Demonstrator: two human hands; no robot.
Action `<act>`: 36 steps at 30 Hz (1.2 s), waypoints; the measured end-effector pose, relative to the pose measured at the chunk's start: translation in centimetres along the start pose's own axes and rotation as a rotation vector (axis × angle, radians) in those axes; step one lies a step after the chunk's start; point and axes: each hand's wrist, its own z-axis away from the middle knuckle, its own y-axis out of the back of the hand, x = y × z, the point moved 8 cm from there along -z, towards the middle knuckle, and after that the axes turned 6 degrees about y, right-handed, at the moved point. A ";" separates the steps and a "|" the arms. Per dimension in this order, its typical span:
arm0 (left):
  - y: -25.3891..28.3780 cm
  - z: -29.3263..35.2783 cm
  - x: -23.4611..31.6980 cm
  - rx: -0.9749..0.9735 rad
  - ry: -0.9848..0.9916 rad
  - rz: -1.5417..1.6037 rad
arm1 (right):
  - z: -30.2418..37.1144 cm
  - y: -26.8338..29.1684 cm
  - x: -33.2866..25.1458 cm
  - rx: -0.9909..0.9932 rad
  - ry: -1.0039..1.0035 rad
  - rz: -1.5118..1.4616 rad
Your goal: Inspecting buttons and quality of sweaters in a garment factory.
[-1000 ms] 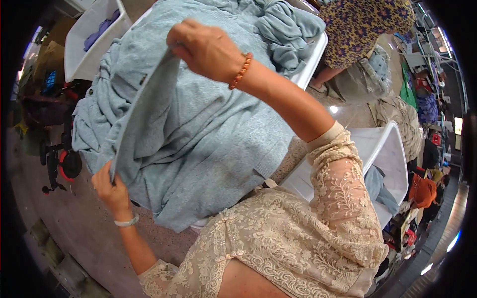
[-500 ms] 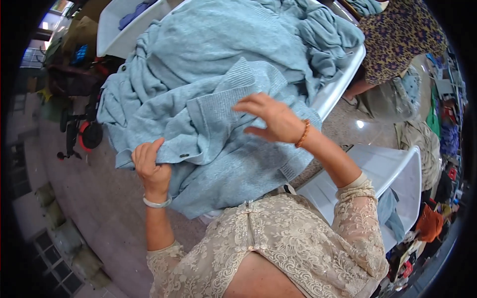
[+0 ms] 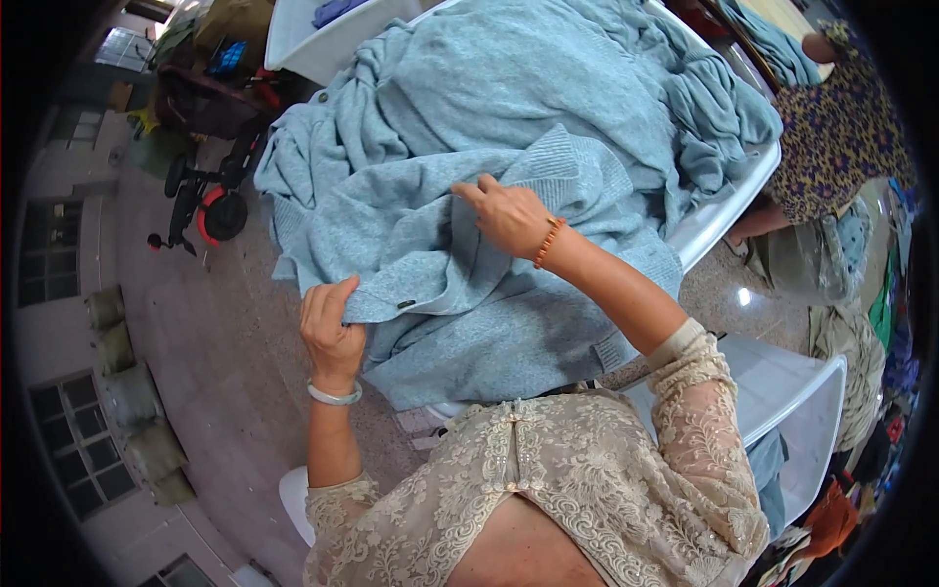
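Observation:
A light blue knitted cardigan (image 3: 421,279) with ribbed edges and dark buttons lies over the near side of a heap of the same knitwear (image 3: 518,73). My left hand (image 3: 333,328), a pale bangle on its wrist, pinches the cardigan's near left corner beside a button. Farther up and to the right, my right hand (image 3: 514,217), with an orange beaded bracelet, is on the cardigan with its fingers bent into the knit. Its thumb is mostly hidden. Lifted cloth forms a shadowed fold below that hand.
The heap overhangs a white plastic tub (image 3: 729,210). Another white tub (image 3: 318,44) stands at the far left, and one (image 3: 797,391) holding blue cloth is at my right. A person in patterned clothing (image 3: 836,137) is at the far right, near a clear bag (image 3: 827,249). A wheeled frame (image 3: 220,215) stands left.
My right hand, open above the knit before, is now down on the cardigan with bent fingers. The ribbed band beside it no longer shows. The whole view has shifted; my left hand keeps its corner.

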 end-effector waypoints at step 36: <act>-7.0 11.0 -0.7 -0.568 0.453 0.282 | 21.3 3.8 13.0 -0.116 -0.494 -0.081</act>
